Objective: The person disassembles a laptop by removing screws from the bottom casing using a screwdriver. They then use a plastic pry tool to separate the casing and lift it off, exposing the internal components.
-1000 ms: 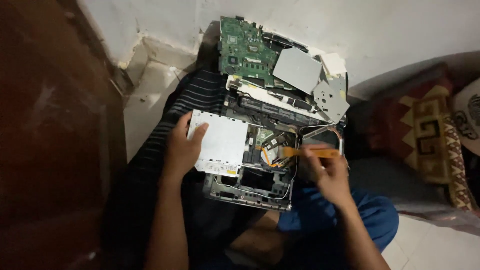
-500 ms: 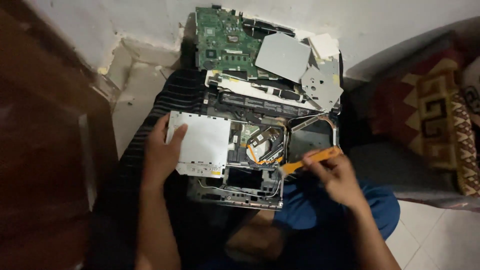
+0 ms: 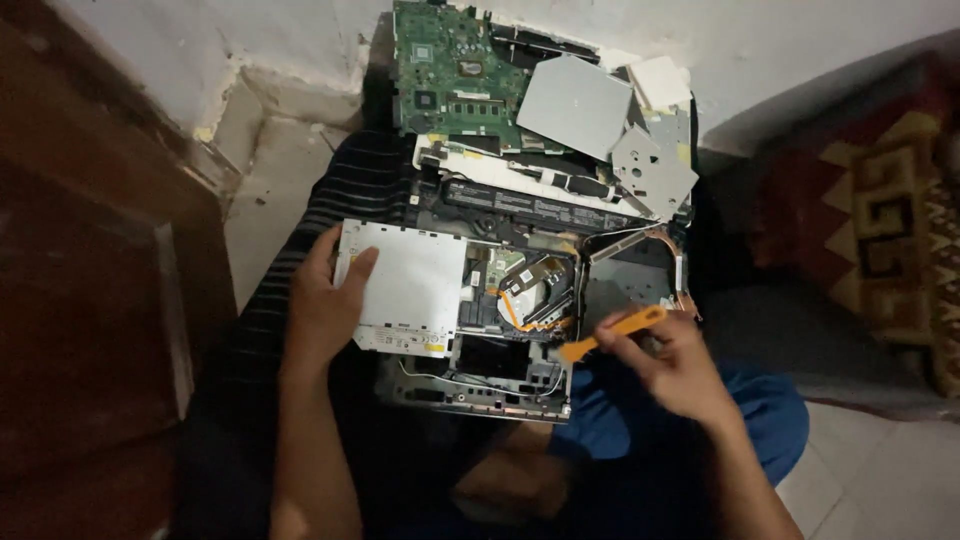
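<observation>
orange pry tool (image 3: 612, 333) pinched in right hand (image 3: 675, 365), tip at opened laptop chassis (image 3: 480, 385). silver optical drive (image 3: 408, 287) gripped at edge by left hand (image 3: 325, 300), thumb on top.

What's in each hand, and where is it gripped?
The right hand pinches an orange pry tool near its upper end. The left hand grips the white drive's left edge.
</observation>
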